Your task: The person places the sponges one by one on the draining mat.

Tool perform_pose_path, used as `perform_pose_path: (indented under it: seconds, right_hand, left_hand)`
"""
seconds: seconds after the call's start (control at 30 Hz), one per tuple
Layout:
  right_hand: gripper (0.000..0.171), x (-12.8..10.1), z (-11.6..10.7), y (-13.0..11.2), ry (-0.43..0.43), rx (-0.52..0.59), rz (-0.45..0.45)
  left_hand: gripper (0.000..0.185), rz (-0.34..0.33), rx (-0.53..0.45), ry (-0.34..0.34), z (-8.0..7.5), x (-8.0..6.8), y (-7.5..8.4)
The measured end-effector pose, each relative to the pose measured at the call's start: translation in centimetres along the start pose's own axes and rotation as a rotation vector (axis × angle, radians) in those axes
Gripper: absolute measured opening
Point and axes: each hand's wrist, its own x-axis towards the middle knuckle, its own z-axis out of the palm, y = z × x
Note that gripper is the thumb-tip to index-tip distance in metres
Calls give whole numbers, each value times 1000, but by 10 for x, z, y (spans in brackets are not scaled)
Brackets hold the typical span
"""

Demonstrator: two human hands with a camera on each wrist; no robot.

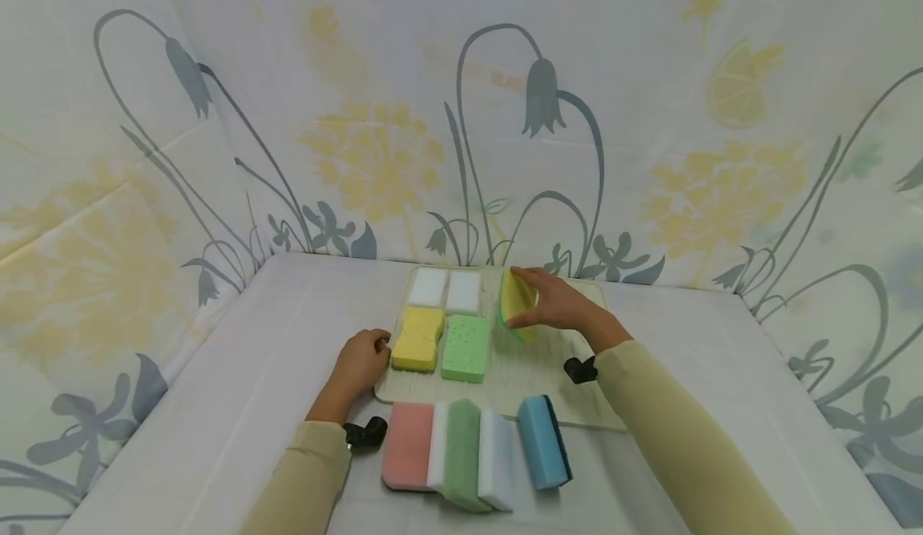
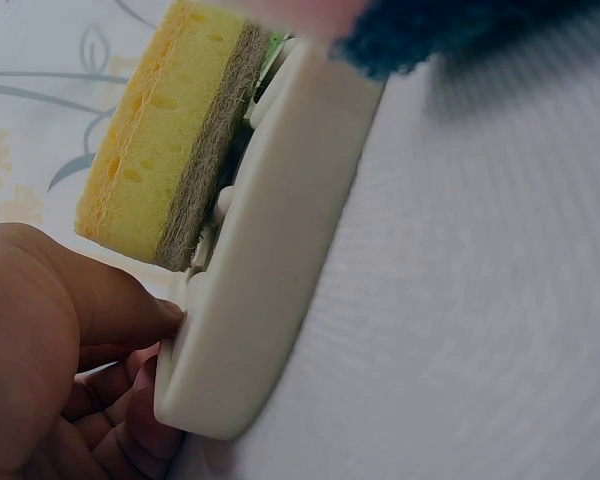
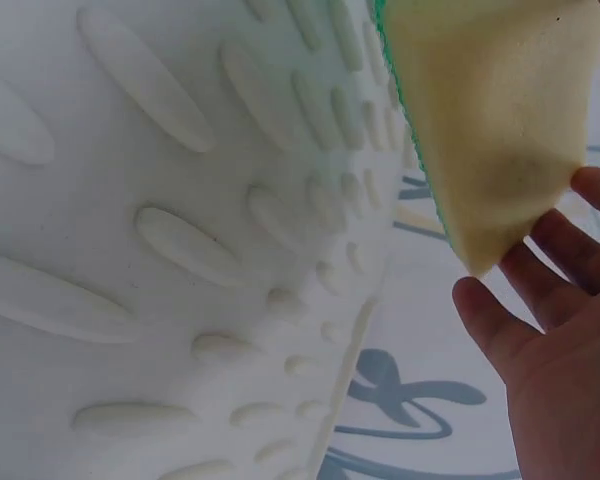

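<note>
Five sponges (image 1: 476,451) are standing in a row on the worktop (image 1: 238,375), nearest the camera, just before the ribbed tray (image 1: 526,375). Right hand (image 1: 558,303) is pinching a yellow-green sponge (image 1: 517,299) over the tray's far right; left hand (image 1: 360,363), fingers curled, is gripping the tray's left rim beside a yellow sponge (image 1: 418,339)

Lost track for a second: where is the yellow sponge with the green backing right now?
In the head view the yellow sponge with the green backing is held on edge by the right hand over the tray, right of the white sponge.
</note>
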Motion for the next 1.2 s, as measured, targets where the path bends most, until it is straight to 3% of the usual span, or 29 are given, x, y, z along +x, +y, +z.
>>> perform_pose_path:
  seconds: [0.43, 0.87, 1.2]
  right_hand:
    - [107, 19, 8, 12, -19, -75, 33]
    - [107, 33, 13, 13, -92, -118, 57]
    - [103, 46, 18, 11, -95, -149, 70]
  left_hand:
    - [35, 1, -2, 10, 1, 0, 0]
    - [34, -2, 1, 11, 3, 1, -2]
    - [33, 1, -1, 23, 5, 3, -4]
